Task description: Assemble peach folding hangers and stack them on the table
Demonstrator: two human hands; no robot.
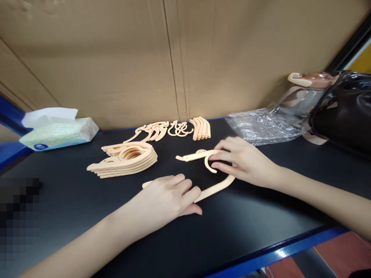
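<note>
A cream plastic folding hanger [216, 189] lies on the black table between my hands, its two arms spread apart. My left hand [174, 195] is closed around the near arm, whose tip pokes out at the left. My right hand [242, 160] grips the hanger at its curved hook [209, 164], with thumb and fingers pinched there. The joint behind my right fingers is hidden. Beyond my left hand sits a stack of folded hangers [124, 160] of the same cream colour.
Loose hanger arms [156, 131], several hooks [180, 129] and a bundle of arms [201, 128] lie along the back. A tissue pack [59, 133] stands at left. On the right are a clear plastic bag [263, 125], a bottle [301, 98] and a black bag [344, 116]. Cardboard [130, 61] rises behind.
</note>
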